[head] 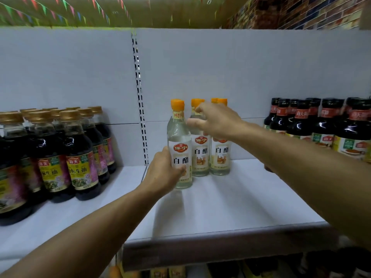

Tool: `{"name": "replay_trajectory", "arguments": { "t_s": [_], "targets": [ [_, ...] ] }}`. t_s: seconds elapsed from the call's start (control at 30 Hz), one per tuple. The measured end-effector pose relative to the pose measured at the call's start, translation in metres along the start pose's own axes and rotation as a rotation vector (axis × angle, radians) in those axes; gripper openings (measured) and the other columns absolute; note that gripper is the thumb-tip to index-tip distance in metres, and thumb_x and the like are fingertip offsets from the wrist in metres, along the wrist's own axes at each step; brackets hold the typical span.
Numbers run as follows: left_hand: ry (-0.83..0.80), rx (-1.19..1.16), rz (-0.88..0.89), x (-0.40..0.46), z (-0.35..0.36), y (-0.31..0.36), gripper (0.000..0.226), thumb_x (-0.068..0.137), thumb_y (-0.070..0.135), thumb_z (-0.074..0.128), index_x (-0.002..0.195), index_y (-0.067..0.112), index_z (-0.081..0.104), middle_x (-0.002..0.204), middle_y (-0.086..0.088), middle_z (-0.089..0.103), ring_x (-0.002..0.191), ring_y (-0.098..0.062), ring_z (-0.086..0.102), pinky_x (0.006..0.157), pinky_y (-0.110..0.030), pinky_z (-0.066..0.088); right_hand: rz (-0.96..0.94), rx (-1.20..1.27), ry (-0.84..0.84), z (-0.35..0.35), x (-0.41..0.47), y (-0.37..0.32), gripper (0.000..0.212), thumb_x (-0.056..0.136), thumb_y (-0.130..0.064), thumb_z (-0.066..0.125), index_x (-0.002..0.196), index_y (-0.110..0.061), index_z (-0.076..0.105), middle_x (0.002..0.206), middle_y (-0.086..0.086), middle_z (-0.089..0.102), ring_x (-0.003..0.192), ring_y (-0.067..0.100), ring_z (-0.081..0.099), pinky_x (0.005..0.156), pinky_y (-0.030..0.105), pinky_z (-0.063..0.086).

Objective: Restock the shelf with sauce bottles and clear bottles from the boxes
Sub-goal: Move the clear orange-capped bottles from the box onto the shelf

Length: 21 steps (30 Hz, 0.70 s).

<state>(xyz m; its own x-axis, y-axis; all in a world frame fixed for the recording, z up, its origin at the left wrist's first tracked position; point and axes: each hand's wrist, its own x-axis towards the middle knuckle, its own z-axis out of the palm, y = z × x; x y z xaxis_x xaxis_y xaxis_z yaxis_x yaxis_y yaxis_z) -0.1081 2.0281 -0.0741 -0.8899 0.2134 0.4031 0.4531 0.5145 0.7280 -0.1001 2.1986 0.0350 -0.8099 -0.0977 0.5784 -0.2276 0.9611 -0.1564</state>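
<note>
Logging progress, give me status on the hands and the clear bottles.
Left hand grips front clear bottle, standing on shelf. Right hand open, by bottles behind. Nothing in the way.

Clear bottles (200,149) with orange caps (177,104), white shelf (230,203), dark sauce bottles (80,157).

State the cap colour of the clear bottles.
Orange, on the clear bottles; seen in the head view.

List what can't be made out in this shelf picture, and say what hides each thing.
- How many clear bottles stand in the back rows: head view, the front bottles and the right hand cover them.
- Whether the right hand grips a bottle: its fingers are blurred against the necks.
- The lower label of the bottle held by the left hand: the fingers cover it.
- The lower shelf's goods: cut off by the bottom edge, dark.
</note>
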Motion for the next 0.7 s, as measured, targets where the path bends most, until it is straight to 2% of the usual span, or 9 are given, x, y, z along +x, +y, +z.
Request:
{"name": "replay_trajectory", "arguments": {
  "t_s": [0.07, 0.1, 0.2, 0.37, 0.43, 0.5, 0.57, 0.63, 0.7],
  "targets": [
    [0.013, 0.008, 0.007, -0.012, 0.003, 0.009, 0.034, 0.089, 0.021, 0.069, 0.121, 0.021, 0.056, 0.111, 0.008, 0.067, 0.091, -0.007, 0.062, 0.063, -0.011, 0.044, -0.012, 0.02, -0.005, -0.005, -0.015, 0.004, 0.041, 0.091, -0.06, 0.052, 0.105, -0.023, 0.063, 0.078, -0.013, 0.061, 0.062, 0.01, 0.063, 0.065, 0.038, 0.054],
    [0.018, 0.014, 0.012, -0.02, 0.005, 0.014, 0.034, 0.09, 0.019, 0.068, 0.121, 0.021, 0.057, 0.113, 0.008, 0.066, 0.09, -0.005, 0.062, 0.062, -0.008, 0.042, -0.017, 0.025, -0.005, -0.007, -0.023, 0.006, 0.037, 0.091, -0.059, 0.052, 0.098, -0.025, 0.063, 0.075, -0.014, 0.06, 0.061, 0.01, 0.063, 0.064, 0.037, 0.054],
    [0.027, 0.03, 0.036, -0.044, 0.01, 0.032, 0.031, 0.091, 0.016, 0.065, 0.119, 0.025, 0.057, 0.103, 0.015, 0.061, 0.074, 0.008, 0.055, 0.048, -0.004, 0.037, -0.047, 0.023, 0.012, -0.011, -0.048, 0.012, 0.035, 0.092, -0.058, 0.052, 0.088, -0.026, 0.064, 0.077, -0.01, 0.066, 0.07, 0.013, 0.064, 0.063, 0.034, 0.05],
    [0.042, -0.01, 0.021, -0.085, 0.024, 0.056, 0.026, 0.092, 0.02, 0.063, 0.114, 0.032, 0.058, 0.097, 0.02, 0.062, 0.08, 0.009, 0.058, 0.056, -0.004, 0.039, -0.081, 0.072, 0.026, -0.02, -0.089, 0.018, 0.033, 0.092, -0.058, 0.052, 0.087, -0.027, 0.065, 0.08, -0.011, 0.063, 0.077, 0.014, 0.059, 0.064, 0.032, 0.044],
    [0.066, 0.012, 0.019, -0.104, 0.03, 0.063, 0.033, 0.091, 0.021, 0.063, 0.123, 0.03, 0.058, 0.101, 0.023, 0.061, 0.083, 0.008, 0.056, 0.069, -0.003, 0.038, -0.088, 0.119, 0.005, -0.024, -0.106, 0.019, 0.033, 0.093, -0.055, 0.052, 0.085, -0.027, 0.066, 0.075, -0.014, 0.059, 0.076, 0.014, 0.059, 0.065, 0.033, 0.044],
    [0.068, 0.024, 0.025, -0.117, 0.035, 0.067, 0.043, 0.091, 0.023, 0.063, 0.133, 0.025, 0.055, 0.122, 0.012, 0.06, 0.102, -0.001, 0.053, 0.087, -0.017, 0.038, -0.095, 0.159, -0.017, -0.028, -0.122, 0.02, 0.033, 0.094, -0.052, 0.052, 0.084, -0.024, 0.066, 0.076, -0.013, 0.06, 0.075, 0.015, 0.059, 0.064, 0.034, 0.046],
    [0.062, 0.027, -0.003, -0.132, 0.039, 0.069, 0.048, 0.092, 0.025, 0.062, 0.138, 0.022, 0.051, 0.131, 0.006, 0.056, 0.114, -0.009, 0.052, 0.093, -0.024, 0.039, -0.101, 0.189, -0.041, -0.029, -0.14, 0.019, 0.032, 0.095, -0.048, 0.053, 0.081, -0.022, 0.066, 0.075, -0.008, 0.063, 0.07, 0.014, 0.059, 0.062, 0.034, 0.046],
    [0.057, 0.063, -0.013, -0.143, 0.043, 0.069, 0.045, 0.092, 0.028, 0.063, 0.136, 0.023, 0.052, 0.123, 0.007, 0.06, 0.105, -0.007, 0.057, 0.086, -0.021, 0.044, -0.086, 0.229, -0.061, -0.03, -0.156, 0.017, 0.031, 0.096, -0.043, 0.054, 0.077, -0.021, 0.063, 0.071, -0.006, 0.062, 0.065, 0.014, 0.059, 0.061, 0.036, 0.049],
    [0.044, 0.101, -0.004, -0.155, 0.046, 0.069, 0.034, 0.092, 0.03, 0.063, 0.126, 0.026, 0.059, 0.102, 0.012, 0.065, 0.088, -0.002, 0.059, 0.071, -0.013, 0.043, -0.061, 0.262, -0.085, -0.03, -0.174, 0.017, 0.028, 0.096, -0.039, 0.055, 0.078, -0.019, 0.063, 0.072, -0.005, 0.063, 0.066, 0.017, 0.06, 0.066, 0.042, 0.054]
  ]
}}
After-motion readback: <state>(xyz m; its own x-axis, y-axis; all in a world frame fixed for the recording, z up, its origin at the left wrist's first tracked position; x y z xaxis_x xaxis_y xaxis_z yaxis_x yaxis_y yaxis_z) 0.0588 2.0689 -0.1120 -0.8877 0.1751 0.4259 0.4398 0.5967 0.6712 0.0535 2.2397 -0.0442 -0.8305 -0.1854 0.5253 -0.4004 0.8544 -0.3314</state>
